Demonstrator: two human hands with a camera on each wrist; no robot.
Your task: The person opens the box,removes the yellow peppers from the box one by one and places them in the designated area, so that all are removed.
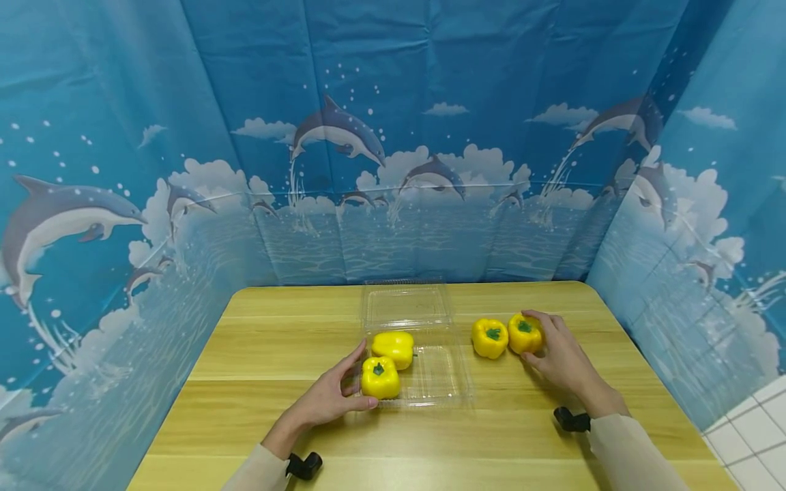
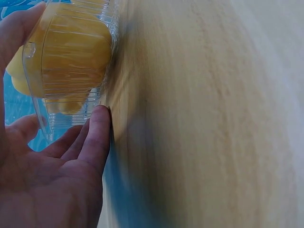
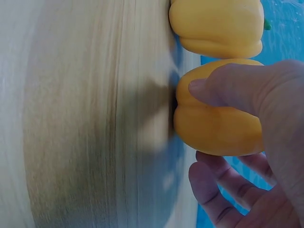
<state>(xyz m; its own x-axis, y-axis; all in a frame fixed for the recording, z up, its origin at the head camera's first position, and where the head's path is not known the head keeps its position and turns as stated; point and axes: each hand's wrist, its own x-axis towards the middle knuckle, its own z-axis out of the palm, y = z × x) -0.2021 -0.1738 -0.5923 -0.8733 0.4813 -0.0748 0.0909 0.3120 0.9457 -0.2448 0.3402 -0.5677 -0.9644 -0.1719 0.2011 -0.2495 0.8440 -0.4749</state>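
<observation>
A clear plastic clamshell container [image 1: 439, 395] lies on the table, its lid [image 1: 405, 307] folded back. In its left half are two yellow bell peppers, one on its side [image 1: 393, 348] and one with its stem up [image 1: 380, 378]. My left hand [image 1: 331, 395] holds the container's left side, thumb at the front and fingers along the wall [image 2: 76, 109]. To the right of the container stand two more yellow peppers. My right hand [image 1: 561, 358] grips the right-hand pepper [image 1: 522, 334] between thumb and fingers; the other pepper [image 1: 489, 339] sits right beside it.
The wooden table [image 1: 245, 375] carries everything. A blue dolphin curtain [image 1: 393, 225] hangs behind it and along both sides. White floor tiles [image 1: 755, 429] show at the lower right. A black strap mount [image 1: 571, 419] sits on each wrist.
</observation>
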